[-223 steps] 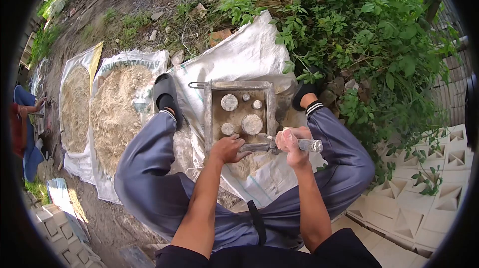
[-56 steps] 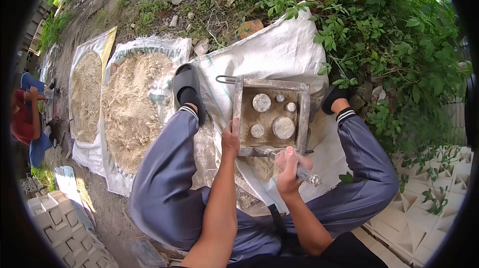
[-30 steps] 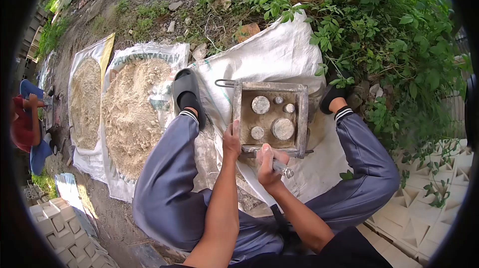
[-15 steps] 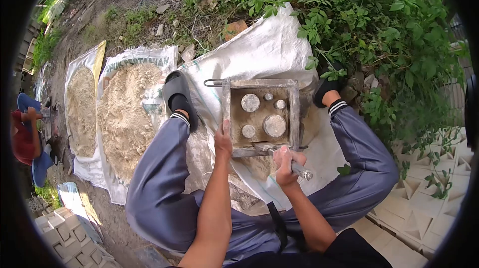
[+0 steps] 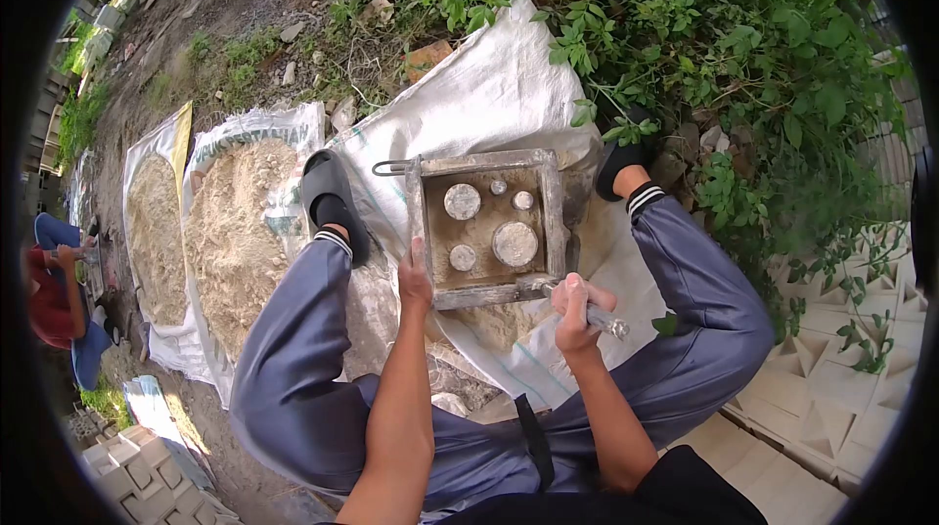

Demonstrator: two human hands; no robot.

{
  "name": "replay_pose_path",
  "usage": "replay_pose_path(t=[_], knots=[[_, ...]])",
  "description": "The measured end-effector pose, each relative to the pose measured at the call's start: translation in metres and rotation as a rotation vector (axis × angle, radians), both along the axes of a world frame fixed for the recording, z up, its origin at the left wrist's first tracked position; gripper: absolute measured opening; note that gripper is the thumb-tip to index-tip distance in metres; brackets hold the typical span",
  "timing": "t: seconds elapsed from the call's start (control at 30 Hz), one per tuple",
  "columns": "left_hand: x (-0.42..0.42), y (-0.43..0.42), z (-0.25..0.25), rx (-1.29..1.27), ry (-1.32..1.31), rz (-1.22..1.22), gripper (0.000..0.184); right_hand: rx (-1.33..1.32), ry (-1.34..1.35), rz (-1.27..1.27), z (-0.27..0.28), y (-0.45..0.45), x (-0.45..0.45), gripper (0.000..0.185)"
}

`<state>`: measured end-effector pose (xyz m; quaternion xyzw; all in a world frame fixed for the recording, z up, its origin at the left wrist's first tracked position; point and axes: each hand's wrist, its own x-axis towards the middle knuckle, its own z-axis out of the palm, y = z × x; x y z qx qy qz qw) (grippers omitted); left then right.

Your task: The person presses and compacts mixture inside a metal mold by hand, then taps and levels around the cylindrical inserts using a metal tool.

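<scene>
Head view: my right hand (image 5: 581,308), fingers clamped on a tool handle (image 5: 607,322), is by the square frame (image 5: 416,202) on white sacking (image 5: 499,80); whether my left hand (image 5: 415,283) grips its side, I can't tell. I'd brace it, strokes light.

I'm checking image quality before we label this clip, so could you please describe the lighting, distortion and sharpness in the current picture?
Head view: strong fisheye bending, with black corners; head view: soft daylight on the frame, the white sack brighter; head view: frame edges fairly crisp, leaves at far right hazy.
</scene>
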<state>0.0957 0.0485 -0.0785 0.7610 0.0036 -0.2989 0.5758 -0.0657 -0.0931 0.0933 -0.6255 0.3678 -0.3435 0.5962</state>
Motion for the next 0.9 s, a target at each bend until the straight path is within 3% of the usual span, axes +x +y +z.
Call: replay_pose_path(t=[0.1, 0.17, 0.23, 0.3, 0.37, 0.43, 0.5, 0.57, 0.67, 0.77, 0.9], knots=[[-0.003, -0.012, 0.003, -0.081, -0.04, 0.019, 0.064, -0.147, 0.136, 0.085, 0.0, -0.006, 0.001, 0.044], [0.001, -0.004, -0.007, -0.005, 0.043, -0.013, 0.064, -0.049, 0.121, 0.024, 0.007, -0.001, 0.005, 0.044], [-0.002, -0.002, -0.006, 0.011, -0.038, 0.018, 0.064, -0.024, 0.044, -0.032, 0.005, 0.005, -0.001, 0.042], [0.001, -0.006, -0.002, -0.073, 0.032, -0.02, 0.065, -0.048, 0.085, 0.001, 0.008, 0.003, 0.002, 0.042], [-0.004, -0.011, 0.0, -0.104, 0.001, 0.029, 0.064, -0.079, 0.144, 0.077, 0.009, 0.004, 0.012, 0.041], [-0.002, -0.008, -0.004, 0.021, -0.121, 0.028, 0.064, -0.03, 0.176, 0.051, 0.013, 0.014, 0.008, 0.04], [-0.002, -0.001, -0.003, 0.068, -0.02, 0.009, 0.064, -0.131, 0.102, 0.116, -0.001, 0.02, -0.002, 0.039], [0.002, -0.008, 0.011, -0.062, 0.072, -0.053, 0.065, -0.172, 0.135, 0.129, -0.008, 0.02, 0.003, 0.04], [-0.001, -0.01, 0.006, 0.01, 0.023, 0.002, 0.064, -0.074, 0.095, 0.071, 0.013, 0.025, 0.013, 0.037], [-0.002, -0.001, -0.001, 0.061, -0.004, -0.031, 0.063, -0.053, 0.011, 0.113, -0.007, 0.03, 0.01, 0.041], [-0.001, -0.01, 0.005, -0.031, -0.01, 0.045, 0.062, -0.024, 0.151, 0.14, 0.017, 0.029, 0.028, 0.041]])
